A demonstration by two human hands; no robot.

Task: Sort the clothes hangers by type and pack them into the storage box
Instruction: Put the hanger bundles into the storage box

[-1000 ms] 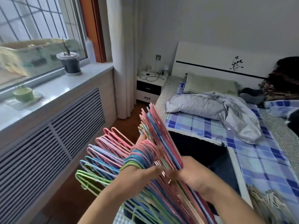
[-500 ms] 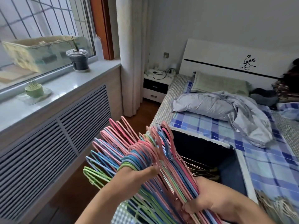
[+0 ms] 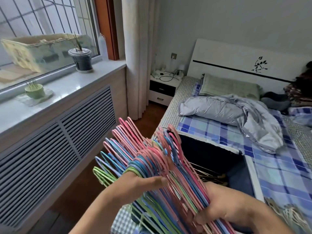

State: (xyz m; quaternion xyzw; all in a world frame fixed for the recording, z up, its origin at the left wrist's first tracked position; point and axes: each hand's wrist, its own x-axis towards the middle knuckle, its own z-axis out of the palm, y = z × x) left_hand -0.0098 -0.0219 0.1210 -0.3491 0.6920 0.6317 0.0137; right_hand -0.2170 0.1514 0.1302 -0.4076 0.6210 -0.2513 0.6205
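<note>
A thick bundle of pink, blue and green coated hangers (image 3: 162,168) fans out in front of me, over the near left corner of the bed. My left hand (image 3: 143,183) holds the bundle with fingers through the stacked hooks and the thumb lying across it. My right hand (image 3: 224,205) grips the bundle's lower bars from the right. Behind them on the bed stands the dark open storage box (image 3: 211,149), white-rimmed, with several thin metal hangers (image 3: 206,173) lying inside.
The bed's blue checked sheet (image 3: 270,169) carries a crumpled grey quilt (image 3: 236,114) and a green pillow (image 3: 231,85). A radiator grille (image 3: 50,149) runs under the windowsill on the left, which holds a dark plant pot (image 3: 81,59) and a green cup (image 3: 34,91). A nightstand (image 3: 163,88) stands by the curtain.
The bundle has dropped lower and leaned away from me. My right hand slid down its bars toward me. The box's inside with the metal hangers has come into sight.
</note>
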